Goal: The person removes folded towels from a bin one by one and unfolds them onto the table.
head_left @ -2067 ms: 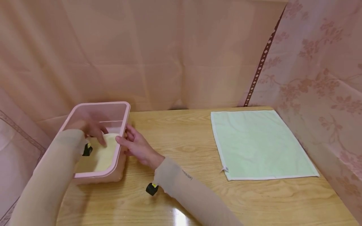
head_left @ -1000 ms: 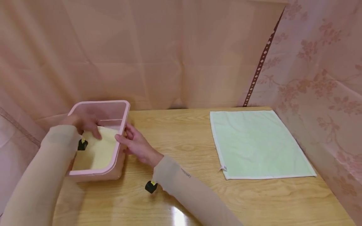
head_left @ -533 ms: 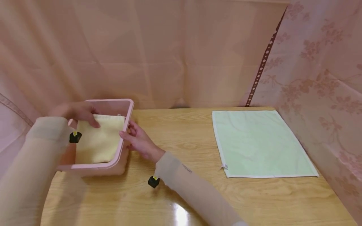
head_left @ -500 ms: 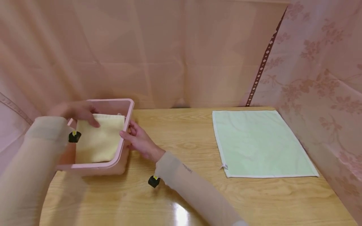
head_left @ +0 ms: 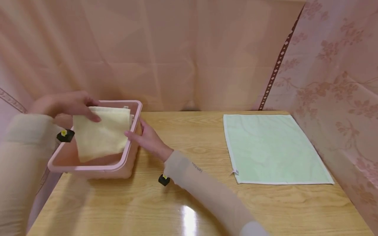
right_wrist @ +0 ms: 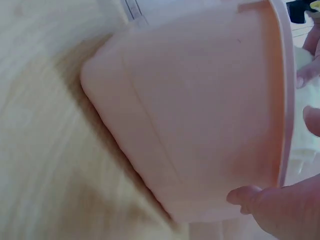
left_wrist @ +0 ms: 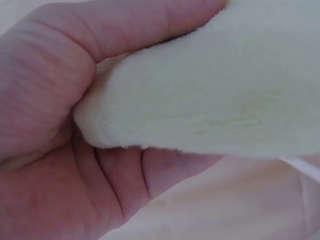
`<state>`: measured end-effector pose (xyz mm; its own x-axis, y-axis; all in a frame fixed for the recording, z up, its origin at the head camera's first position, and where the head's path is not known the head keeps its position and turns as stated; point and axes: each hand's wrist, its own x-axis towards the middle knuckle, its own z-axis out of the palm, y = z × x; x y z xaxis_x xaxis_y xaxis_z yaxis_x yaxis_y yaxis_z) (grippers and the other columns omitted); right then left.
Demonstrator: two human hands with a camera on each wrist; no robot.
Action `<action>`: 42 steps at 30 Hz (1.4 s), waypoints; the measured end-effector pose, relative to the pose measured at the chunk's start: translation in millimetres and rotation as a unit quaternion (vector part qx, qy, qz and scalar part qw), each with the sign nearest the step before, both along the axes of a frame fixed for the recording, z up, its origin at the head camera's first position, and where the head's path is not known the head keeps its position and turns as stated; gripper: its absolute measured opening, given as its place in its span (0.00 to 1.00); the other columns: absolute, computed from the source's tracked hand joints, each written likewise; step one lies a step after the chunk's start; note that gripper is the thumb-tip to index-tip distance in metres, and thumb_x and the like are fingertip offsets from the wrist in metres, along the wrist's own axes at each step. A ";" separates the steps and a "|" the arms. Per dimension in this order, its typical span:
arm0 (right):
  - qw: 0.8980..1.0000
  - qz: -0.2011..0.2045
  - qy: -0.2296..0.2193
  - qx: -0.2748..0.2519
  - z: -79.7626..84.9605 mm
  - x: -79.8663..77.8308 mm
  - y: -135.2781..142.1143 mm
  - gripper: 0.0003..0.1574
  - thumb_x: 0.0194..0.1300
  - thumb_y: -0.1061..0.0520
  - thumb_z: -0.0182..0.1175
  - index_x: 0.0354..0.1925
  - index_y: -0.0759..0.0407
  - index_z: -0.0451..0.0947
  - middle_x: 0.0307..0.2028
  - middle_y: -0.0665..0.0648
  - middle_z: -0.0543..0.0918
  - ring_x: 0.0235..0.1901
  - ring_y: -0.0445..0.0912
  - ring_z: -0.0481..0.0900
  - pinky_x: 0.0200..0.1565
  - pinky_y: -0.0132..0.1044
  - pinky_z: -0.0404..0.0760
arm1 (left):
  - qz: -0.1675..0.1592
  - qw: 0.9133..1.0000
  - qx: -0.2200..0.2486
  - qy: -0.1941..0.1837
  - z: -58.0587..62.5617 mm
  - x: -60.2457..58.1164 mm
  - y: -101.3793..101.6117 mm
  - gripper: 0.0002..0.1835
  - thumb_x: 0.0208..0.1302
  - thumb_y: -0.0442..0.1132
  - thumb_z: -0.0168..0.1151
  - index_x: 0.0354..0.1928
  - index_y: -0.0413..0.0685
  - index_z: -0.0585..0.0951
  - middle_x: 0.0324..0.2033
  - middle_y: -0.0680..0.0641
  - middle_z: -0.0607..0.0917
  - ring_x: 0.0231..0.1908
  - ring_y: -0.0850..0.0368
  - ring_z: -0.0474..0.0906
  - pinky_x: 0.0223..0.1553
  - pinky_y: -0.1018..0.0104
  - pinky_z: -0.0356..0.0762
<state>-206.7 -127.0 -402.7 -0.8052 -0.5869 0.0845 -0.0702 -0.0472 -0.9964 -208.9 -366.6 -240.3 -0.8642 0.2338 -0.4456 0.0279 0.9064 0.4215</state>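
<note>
My left hand [head_left: 69, 103] grips a folded pale yellow towel [head_left: 101, 134] by its upper left edge, thumb on the near face. The towel hangs partly inside a pink plastic bin [head_left: 91, 168], its top above the rim. Close up in the left wrist view, the folded towel [left_wrist: 200, 100] lies between thumb and fingers. My right hand [head_left: 152, 139] holds the bin's right rim, thumb over the edge. Outside the wall of the bin [right_wrist: 190, 110], a fingertip of the right hand [right_wrist: 290, 207] shows in the right wrist view. Part of the bin's floor is hidden by the towel.
A light green towel [head_left: 277, 149] with white edging lies flat at the right of the wooden table [head_left: 189, 193]. Pink curtains [head_left: 165, 55] hang behind and on both sides. The bin stands at the table's left side.
My left hand, first low in the bin, has risen up and left with the yellow towel, which now tilts up past the rim. The right hand stays on the rim.
</note>
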 end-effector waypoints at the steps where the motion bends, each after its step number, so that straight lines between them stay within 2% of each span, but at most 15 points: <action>1: 1.000 -0.004 0.009 0.013 2.7 -1.7 1.5 0.54 0.68 0.47 0.68 0.81 0.45 0.48 0.74 0.48 0.64 0.68 0.42 0.69 0.64 0.37 0.71 | 0.000 1.000 -0.004 0.005 4.0 1.6 2.4 0.18 0.64 0.38 0.71 0.51 0.33 0.81 0.36 0.47 0.85 0.33 0.51 0.83 0.35 0.60 0.83; 5: 0.997 -0.014 0.039 0.058 15.7 -8.2 6.3 0.63 0.63 0.40 0.71 0.82 0.47 0.45 0.78 0.47 0.54 0.74 0.40 0.55 0.70 0.39 0.61 | -0.022 0.999 -0.021 0.030 21.6 8.3 12.8 0.17 0.65 0.38 0.71 0.51 0.35 0.82 0.36 0.47 0.86 0.33 0.52 0.82 0.34 0.62 0.83; 6: 0.997 -0.013 0.044 0.060 18.7 -9.8 7.0 0.63 0.61 0.40 0.72 0.81 0.45 0.46 0.78 0.46 0.55 0.74 0.40 0.56 0.70 0.40 0.61 | -0.030 0.998 -0.027 0.040 26.4 9.9 15.8 0.17 0.65 0.38 0.71 0.51 0.35 0.83 0.36 0.47 0.86 0.33 0.52 0.82 0.34 0.62 0.82; 9: 0.997 0.007 0.068 0.031 27.0 -15.3 7.1 0.59 0.60 0.45 0.74 0.79 0.41 0.52 0.73 0.48 0.65 0.68 0.42 0.68 0.67 0.41 0.69 | -0.048 0.996 -0.043 0.067 42.6 14.8 25.0 0.15 0.65 0.38 0.71 0.49 0.37 0.84 0.36 0.48 0.86 0.31 0.54 0.81 0.32 0.64 0.81; 13: 0.996 0.021 0.086 -0.008 37.6 -20.9 7.9 0.62 0.58 0.51 0.76 0.80 0.39 0.49 0.71 0.46 0.66 0.62 0.41 0.73 0.63 0.39 0.73 | -0.059 0.991 -0.067 0.096 67.2 19.5 35.7 0.15 0.65 0.39 0.71 0.50 0.39 0.85 0.37 0.49 0.87 0.31 0.58 0.80 0.33 0.66 0.78; 15: 0.995 0.023 0.090 -0.024 43.8 -22.8 9.2 0.66 0.58 0.54 0.77 0.81 0.37 0.45 0.72 0.43 0.64 0.64 0.38 0.70 0.63 0.36 0.72 | -0.062 0.989 -0.076 0.108 79.9 20.1 40.0 0.16 0.65 0.39 0.71 0.51 0.40 0.85 0.38 0.49 0.88 0.31 0.59 0.81 0.33 0.68 0.77; 20: 0.989 0.057 0.101 -0.088 59.8 -25.7 16.4 0.58 0.57 0.64 0.75 0.76 0.43 0.56 0.65 0.41 0.71 0.65 0.33 0.66 0.65 0.32 0.65 | -0.050 0.989 -0.077 0.119 109.1 18.9 50.7 0.17 0.64 0.41 0.73 0.52 0.42 0.85 0.36 0.49 0.88 0.30 0.57 0.82 0.33 0.70 0.77; 22: 0.986 0.076 0.098 -0.111 65.2 -25.4 22.1 0.52 0.58 0.67 0.73 0.73 0.47 0.59 0.62 0.45 0.75 0.64 0.35 0.69 0.65 0.34 0.67 | -0.043 0.990 -0.072 0.117 118.0 19.0 55.7 0.18 0.63 0.43 0.73 0.53 0.45 0.85 0.36 0.49 0.89 0.30 0.55 0.84 0.34 0.70 0.78; 23: 0.984 0.087 0.099 -0.123 67.9 -25.3 25.1 0.50 0.59 0.68 0.72 0.72 0.49 0.60 0.60 0.48 0.76 0.62 0.38 0.71 0.65 0.35 0.69 | -0.050 0.989 -0.070 0.120 121.5 19.0 58.3 0.18 0.63 0.43 0.73 0.53 0.46 0.85 0.36 0.50 0.89 0.30 0.54 0.84 0.34 0.70 0.78; 27: 0.976 0.123 0.081 -0.158 76.1 -24.7 41.3 0.41 0.61 0.72 0.68 0.67 0.54 0.64 0.55 0.58 0.79 0.54 0.47 0.80 0.57 0.42 0.79 | -0.082 0.985 -0.053 0.142 128.8 18.3 74.2 0.16 0.63 0.43 0.74 0.52 0.50 0.87 0.34 0.52 0.90 0.30 0.56 0.85 0.34 0.72 0.78; 29: 0.974 0.133 0.074 -0.165 78.1 -25.2 49.9 0.37 0.62 0.72 0.67 0.65 0.58 0.66 0.54 0.60 0.79 0.53 0.49 0.80 0.56 0.43 0.80 | -0.108 0.981 -0.047 0.155 130.3 16.8 84.5 0.15 0.63 0.42 0.74 0.51 0.50 0.87 0.34 0.53 0.89 0.29 0.57 0.84 0.33 0.72 0.78; 33: 0.976 0.130 0.064 -0.162 78.6 -26.5 69.0 0.31 0.66 0.70 0.64 0.64 0.62 0.67 0.54 0.59 0.79 0.53 0.49 0.80 0.56 0.44 0.80 | -0.116 0.982 -0.043 0.144 133.1 14.1 107.0 0.15 0.64 0.45 0.73 0.51 0.52 0.87 0.34 0.53 0.89 0.31 0.57 0.84 0.35 0.72 0.78; 36: 0.979 0.118 0.056 -0.158 78.6 -27.0 85.0 0.28 0.69 0.68 0.62 0.64 0.63 0.68 0.54 0.60 0.79 0.53 0.50 0.80 0.56 0.46 0.80 | -0.105 0.985 -0.037 0.134 132.4 12.4 121.1 0.17 0.63 0.48 0.74 0.52 0.53 0.87 0.35 0.51 0.89 0.33 0.55 0.84 0.37 0.73 0.77; 42: 0.986 0.102 0.033 -0.128 78.8 -26.1 114.3 0.24 0.72 0.63 0.61 0.63 0.63 0.69 0.53 0.61 0.81 0.50 0.52 0.83 0.54 0.48 0.82 | -0.100 0.987 0.004 0.124 122.9 8.0 137.6 0.16 0.62 0.47 0.75 0.49 0.49 0.87 0.35 0.49 0.89 0.33 0.55 0.84 0.38 0.72 0.77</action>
<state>-232.7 -12.6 -323.9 -0.6597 -0.6894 0.2993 -0.0977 -0.3161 -0.9437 -200.9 -229.1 -117.5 -0.8825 0.4138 -0.2235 0.3098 0.8690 0.3858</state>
